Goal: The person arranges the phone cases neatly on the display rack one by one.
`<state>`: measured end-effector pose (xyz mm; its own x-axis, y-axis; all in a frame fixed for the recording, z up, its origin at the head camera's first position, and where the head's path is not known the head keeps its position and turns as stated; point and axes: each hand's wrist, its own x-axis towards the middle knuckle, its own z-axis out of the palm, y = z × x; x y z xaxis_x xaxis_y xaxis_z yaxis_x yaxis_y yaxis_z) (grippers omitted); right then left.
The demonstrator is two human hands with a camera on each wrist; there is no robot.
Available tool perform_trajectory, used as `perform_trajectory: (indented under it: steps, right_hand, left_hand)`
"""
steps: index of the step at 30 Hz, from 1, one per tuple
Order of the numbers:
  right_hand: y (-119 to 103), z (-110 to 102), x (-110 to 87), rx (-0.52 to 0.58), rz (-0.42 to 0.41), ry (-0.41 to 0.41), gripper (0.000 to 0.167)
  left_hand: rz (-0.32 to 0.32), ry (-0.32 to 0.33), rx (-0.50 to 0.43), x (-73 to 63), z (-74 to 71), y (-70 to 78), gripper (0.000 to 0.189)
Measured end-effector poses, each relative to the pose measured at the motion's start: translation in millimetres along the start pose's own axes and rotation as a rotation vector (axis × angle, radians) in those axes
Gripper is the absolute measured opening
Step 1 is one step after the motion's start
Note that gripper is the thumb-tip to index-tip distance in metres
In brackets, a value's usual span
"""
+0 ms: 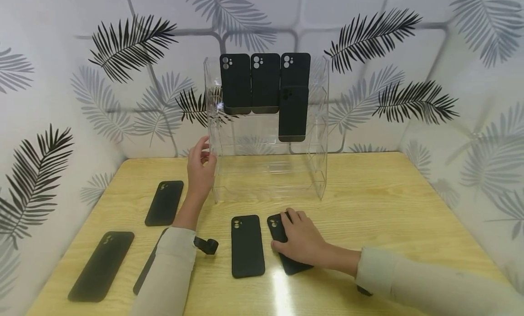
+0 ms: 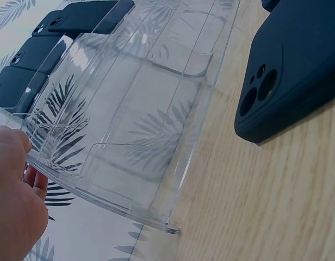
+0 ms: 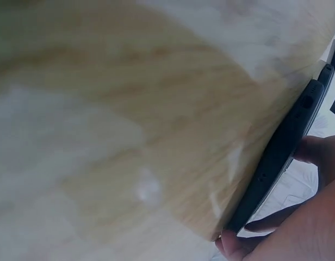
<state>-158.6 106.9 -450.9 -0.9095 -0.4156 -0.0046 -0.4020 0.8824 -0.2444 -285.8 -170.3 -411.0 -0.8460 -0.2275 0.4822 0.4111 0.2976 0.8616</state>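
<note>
We've got the left hand (image 1: 200,168) curled round the side edge of a clear plastic rack (image 1: 268,144), thumb on one side and fingers on the other, so the gap's pretty narrow. The right hand (image 1: 300,238) is draped over a black phone case (image 1: 278,233) down at the table (image 1: 368,184), thumb and fingertips on its edges, so yeah, we'd call that held. Can't tell if it's lifted a hair. It sits slanted in front of the rack, just right of a second case (image 1: 248,246) lying flat. Over on the left there's a far case (image 1: 164,203), a near case (image 1: 102,267) and a half-hidden case (image 1: 140,282) partly behind the sleeve (image 1: 168,270). Up in the rack we count three top-row cases (image 1: 265,83) side by side, plus a lower case (image 1: 293,113) overlapping the bottom of the rightmost one.
</note>
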Motion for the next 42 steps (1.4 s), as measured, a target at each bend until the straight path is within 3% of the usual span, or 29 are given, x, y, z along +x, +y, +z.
perform_trajectory:
  steps: [11, 19, 26, 32, 42]
  right_hand:
    - [-4, -3, -0.5, 0.001, -0.008, 0.06, 0.086]
    - [-10, -20, 2.3, 0.017, -0.089, 0.206, 0.088]
    - [-13, -34, 9.8, 0.062, -0.123, 0.272, 0.087]
    - [-16, -50, 23.3, 0.078, -0.142, 0.352, 0.085]
    - [-21, -90, 65.3, 0.169, -0.101, 0.473, 0.09]
  left_hand:
    - [-0.013, -0.008, -0.008, -0.3, -0.4, -1.0, 0.048]
    - [-0.033, -0.002, -0.005, 0.8, -0.9, -1.8, 0.049]
    - [-0.026, -0.005, -0.013, 1.0, 0.3, -2.2, 0.049]
    - [-0.027, -0.005, -0.01, 0.4, 1.2, -2.9, 0.049]
    - [-0.021, 0.0, -0.006, 0.7, -0.1, -0.2, 0.05]
